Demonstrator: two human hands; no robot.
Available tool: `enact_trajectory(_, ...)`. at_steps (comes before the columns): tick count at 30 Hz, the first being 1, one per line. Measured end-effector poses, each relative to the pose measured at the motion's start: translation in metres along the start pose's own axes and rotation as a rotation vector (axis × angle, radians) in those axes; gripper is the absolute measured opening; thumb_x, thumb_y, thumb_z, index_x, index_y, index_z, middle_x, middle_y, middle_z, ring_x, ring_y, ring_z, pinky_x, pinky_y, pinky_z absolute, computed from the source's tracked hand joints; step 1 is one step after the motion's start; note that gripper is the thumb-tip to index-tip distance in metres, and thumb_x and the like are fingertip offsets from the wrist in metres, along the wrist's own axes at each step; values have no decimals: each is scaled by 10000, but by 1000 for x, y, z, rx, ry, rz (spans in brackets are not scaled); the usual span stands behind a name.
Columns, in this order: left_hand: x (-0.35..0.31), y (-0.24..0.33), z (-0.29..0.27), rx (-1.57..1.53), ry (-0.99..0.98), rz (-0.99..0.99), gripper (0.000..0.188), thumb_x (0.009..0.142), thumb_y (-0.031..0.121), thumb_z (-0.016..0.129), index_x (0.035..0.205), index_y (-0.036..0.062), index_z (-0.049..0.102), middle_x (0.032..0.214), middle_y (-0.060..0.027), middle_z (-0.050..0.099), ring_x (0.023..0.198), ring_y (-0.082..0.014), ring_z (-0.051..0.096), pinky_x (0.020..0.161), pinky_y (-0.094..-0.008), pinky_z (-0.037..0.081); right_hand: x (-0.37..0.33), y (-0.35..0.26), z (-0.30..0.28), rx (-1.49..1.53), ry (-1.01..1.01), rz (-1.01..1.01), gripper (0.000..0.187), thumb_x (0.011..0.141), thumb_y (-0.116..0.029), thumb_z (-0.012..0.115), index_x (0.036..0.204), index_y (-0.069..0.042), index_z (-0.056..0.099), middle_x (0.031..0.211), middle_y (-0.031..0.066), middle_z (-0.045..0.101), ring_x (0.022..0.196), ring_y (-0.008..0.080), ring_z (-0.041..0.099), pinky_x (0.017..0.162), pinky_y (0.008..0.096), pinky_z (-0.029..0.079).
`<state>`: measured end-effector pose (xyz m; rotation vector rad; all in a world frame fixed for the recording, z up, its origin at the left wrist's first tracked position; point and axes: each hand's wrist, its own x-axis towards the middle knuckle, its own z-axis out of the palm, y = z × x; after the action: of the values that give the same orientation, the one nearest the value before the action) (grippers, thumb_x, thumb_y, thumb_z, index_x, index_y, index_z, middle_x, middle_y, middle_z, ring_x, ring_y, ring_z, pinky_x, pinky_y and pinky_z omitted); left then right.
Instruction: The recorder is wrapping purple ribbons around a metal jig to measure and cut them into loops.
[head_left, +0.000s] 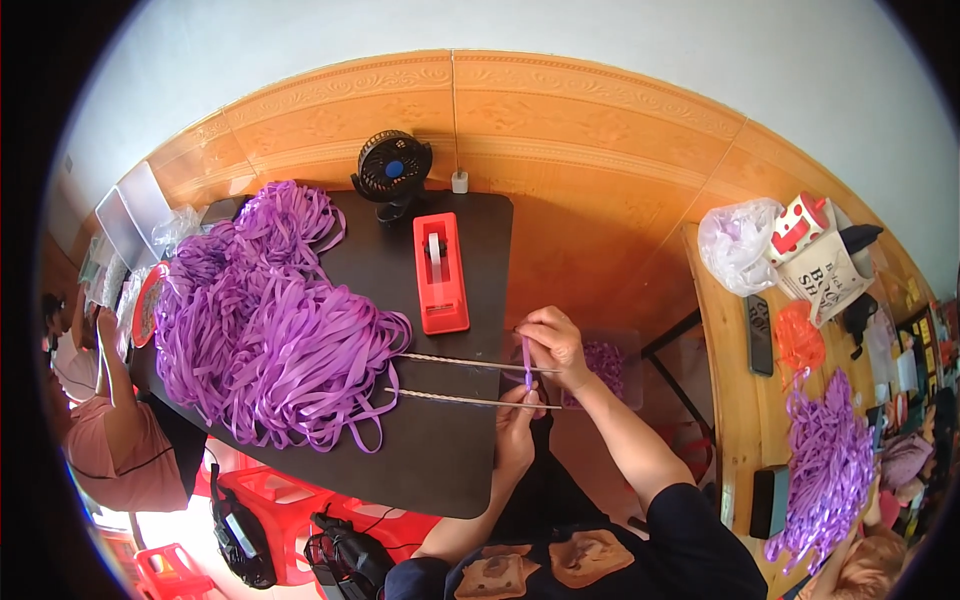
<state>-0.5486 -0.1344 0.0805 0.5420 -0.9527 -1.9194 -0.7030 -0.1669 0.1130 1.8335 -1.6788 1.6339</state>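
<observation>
My right hand point(556, 346) is closed in a pinch on a short purple ribbon point(527, 362), just past the dark table's right edge. Below it, my left hand point(516, 428) pinches the lower part of the same ribbon, beside the tip of a thin twisted metal rod point(450, 399). A second twisted rod point(462, 362) runs alongside the first, and its end passes by my right fingers. Both rods jut out over the table edge. Whether the ribbon is looped round them is too small to tell. A large heap of purple ribbon point(300, 350) covers the table's left part.
On the dark table point(430, 470) stand a red tape dispenser point(441, 300) and a black fan point(394, 168). A clear bin point(636, 372) with purple pieces sits below my hands. A wooden table point(735, 430) at right holds bags, a phone and ribbon. People sit at far left and lower right.
</observation>
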Motion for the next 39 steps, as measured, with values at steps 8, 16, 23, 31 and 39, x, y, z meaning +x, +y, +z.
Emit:
enact_trajectory(8, -40, 8, 0, 109, 114, -148, 130, 924, 94, 608, 1005, -2, 644, 793, -46, 645, 696, -102, 586, 643, -238, 459, -79, -19, 18, 299, -170, 218, 148, 679, -20, 669, 812, 1, 607, 809, 113, 579, 761, 284, 581, 681, 367, 456)
enact_trajectory(16, -121, 55, -27, 176, -68, -320, 106, 913, 66, 627, 970, -17, 661, 820, -50, 665, 730, -88, 599, 694, -220, 483, -143, -118, 2, 453, -187, 702, 90, 815, -67, 693, 865, -7, 648, 794, 84, 575, 721, 168, 576, 623, 292, 449)
enact_trajectory(23, -141, 79, -45, 250, -75, -392, 92, 892, 58, 654, 898, -28, 687, 785, -29, 667, 706, -51, 574, 650, -196, 464, -185, -181, -14, 693, -184, 916, 65, 862, -20, 607, 810, 18, 617, 747, 28, 544, 667, 78, 517, 585, 236, 404)
enact_trajectory(31, -143, 76, -68, 467, -163, -459, 115, 876, 64, 660, 912, -41, 690, 741, -63, 681, 589, -81, 610, 513, -200, 485, -226, -207, -13, 938, -265, 1147, 121, 897, 17, 573, 942, 11, 685, 827, 31, 675, 788, 81, 600, 694, 219, 465)
enact_trajectory(39, -135, 80, -75, 575, -171, -429, 99, 833, 75, 700, 834, -23, 694, 670, -36, 664, 562, -63, 582, 500, -199, 444, -222, -209, -23, 879, -470, 1242, 92, 832, -44, 669, 904, -8, 713, 819, 35, 697, 722, 74, 602, 655, 199, 453)
